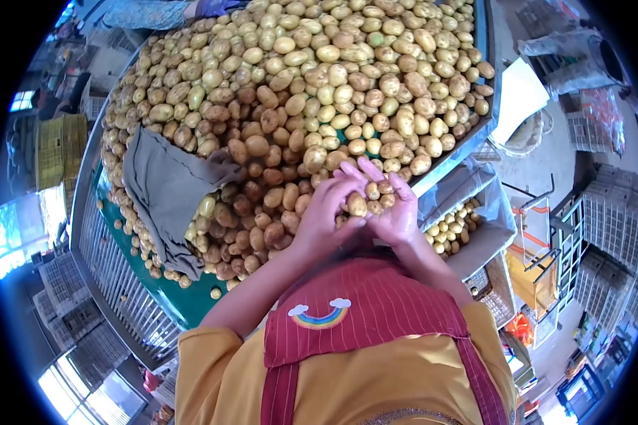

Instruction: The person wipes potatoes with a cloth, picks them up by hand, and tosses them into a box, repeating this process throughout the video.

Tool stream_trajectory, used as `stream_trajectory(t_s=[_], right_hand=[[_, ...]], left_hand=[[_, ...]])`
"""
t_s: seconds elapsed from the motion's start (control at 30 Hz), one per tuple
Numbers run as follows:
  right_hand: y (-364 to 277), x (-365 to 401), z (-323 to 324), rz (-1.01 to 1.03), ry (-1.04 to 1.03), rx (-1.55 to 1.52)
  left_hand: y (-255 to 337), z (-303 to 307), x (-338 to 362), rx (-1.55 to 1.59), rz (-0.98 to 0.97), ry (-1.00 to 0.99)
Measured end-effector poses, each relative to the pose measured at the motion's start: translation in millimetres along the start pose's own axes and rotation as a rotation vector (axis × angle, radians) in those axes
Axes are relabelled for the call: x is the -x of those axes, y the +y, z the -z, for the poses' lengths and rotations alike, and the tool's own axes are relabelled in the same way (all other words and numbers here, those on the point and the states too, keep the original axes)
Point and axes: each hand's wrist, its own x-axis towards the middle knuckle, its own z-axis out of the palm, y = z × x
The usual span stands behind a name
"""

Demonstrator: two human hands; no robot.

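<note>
My left hand (326,216) and my right hand (398,218) are cupped together at the near edge of a big heap of small potatoes (301,57). Between them lie several small potatoes (357,205), yellowish with brown patches. The fingers of both hands curl around this handful, and the palms nearly meet below it. Just beyond my fingertips, loose potatoes cover the table. Left of my hands the heap looks browner, and a grey cloth (166,188) lies over part of it.
A lined crate (489,244) holding potatoes stands beside my right forearm. The table's metal rim (468,152) runs along the right. Green table surface (149,262) shows at the left. A purple-gloved hand (216,7) of another person is at the far edge. Stacked crates (609,219) stand at right.
</note>
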Motion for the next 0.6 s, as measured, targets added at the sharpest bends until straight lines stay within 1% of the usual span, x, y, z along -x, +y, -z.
stream_trajectory(t_s=[0.03,0.1,0.13,0.23,0.27,0.3,0.37,0.4,0.43,0.5,0.53,0.57,0.6], right_hand=[[-3,-1,5,0.056,-0.069,0.178],[-14,6,4,0.095,-0.065,0.059],[-19,11,1,0.120,-0.112,0.029],[-27,29,-11,0.178,-0.008,-0.074],[-30,34,-10,0.183,-0.033,-0.090],[-31,40,-9,0.182,-0.064,-0.144],[-32,51,-6,0.181,-0.072,-0.161],[-35,56,1,0.189,-0.058,-0.129],[-40,65,8,0.224,0.044,-0.091],[-57,84,26,0.284,0.167,-0.123],[-70,95,41,0.316,0.185,-0.251],[-84,110,46,0.411,0.248,-0.313],[-102,129,52,0.538,0.285,-0.341]], left_hand=[[-4,-9,-7,-0.012,-0.065,-0.046],[1,-23,-13,0.144,0.029,-0.057],[6,-28,-13,0.224,0.084,-0.070],[18,-40,-18,0.243,-0.002,-0.016],[22,-43,-22,0.155,-0.071,-0.002],[27,-45,-25,0.123,-0.083,-0.020],[37,-45,-30,0.056,-0.108,-0.055],[38,-49,-35,0.081,-0.166,-0.041],[42,-51,-36,0.110,-0.165,-0.039],[32,-52,-42,-0.082,-0.171,-0.026],[22,-48,-46,-0.146,-0.218,-0.010],[12,-42,-50,-0.213,-0.259,0.015],[8,-38,-54,-0.202,-0.198,0.017]])
